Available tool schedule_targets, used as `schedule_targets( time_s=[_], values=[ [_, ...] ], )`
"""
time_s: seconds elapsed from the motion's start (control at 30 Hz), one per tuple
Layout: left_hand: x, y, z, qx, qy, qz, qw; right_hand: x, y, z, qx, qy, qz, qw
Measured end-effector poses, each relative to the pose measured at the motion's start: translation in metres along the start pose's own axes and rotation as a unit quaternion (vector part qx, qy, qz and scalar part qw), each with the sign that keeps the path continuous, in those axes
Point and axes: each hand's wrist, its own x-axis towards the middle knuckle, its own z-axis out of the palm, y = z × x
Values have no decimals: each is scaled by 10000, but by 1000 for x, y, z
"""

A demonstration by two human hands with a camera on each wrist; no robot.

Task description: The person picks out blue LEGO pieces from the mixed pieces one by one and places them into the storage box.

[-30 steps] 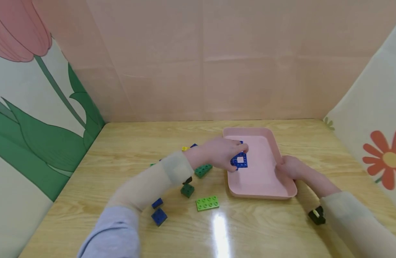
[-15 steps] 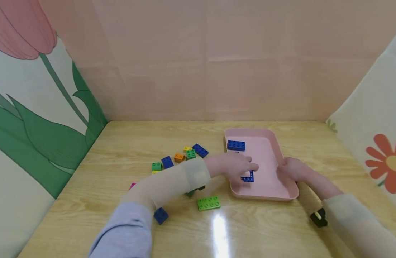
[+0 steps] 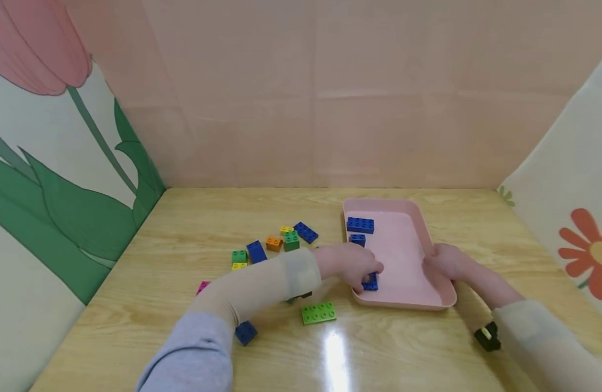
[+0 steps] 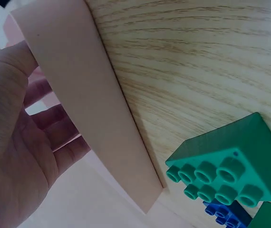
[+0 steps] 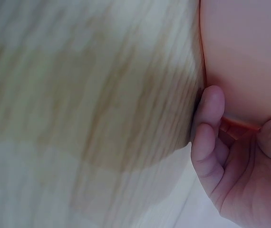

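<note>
Here, inside a pink rectangular tray (image 3: 401, 256) held by the right hand (image 3: 446, 262), a blue studded plastic piece (image 3: 372, 283) is pinched by the left hand (image 3: 351, 264)

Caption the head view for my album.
Left hand at a blue brick in the pink tray, right hand gripping its side.

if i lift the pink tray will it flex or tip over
The pink tray looks thin-walled and shallow, so it is probably light for its size. It shows no obvious bend where the right hand grips it, suggesting fair stiffness. With blue bricks gathered along one long side, it may tip that way.
</note>
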Motion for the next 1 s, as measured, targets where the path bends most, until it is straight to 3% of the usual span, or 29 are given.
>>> schedule_targets(
  time_s=[0.33,0.53,0.7,0.83,1.0],
  values=[
    [0,3,0,-7,-93,-226,9997,1,0,1,19,82,-34,10000],
    [2,2,1,212,-59,-196,9996,2,1,0,-30,71,-71,9999],
    [-3,1,0,353,153,-50,9992,2,-1,-1,-36,69,-48,10000],
    [-14,-2,-2,577,577,331,9961,1,-2,-1,-23,59,-5,10000],
    [-33,-13,-5,576,1467,619,9856,-1,-2,0,54,-26,89,9999]
  ],
)
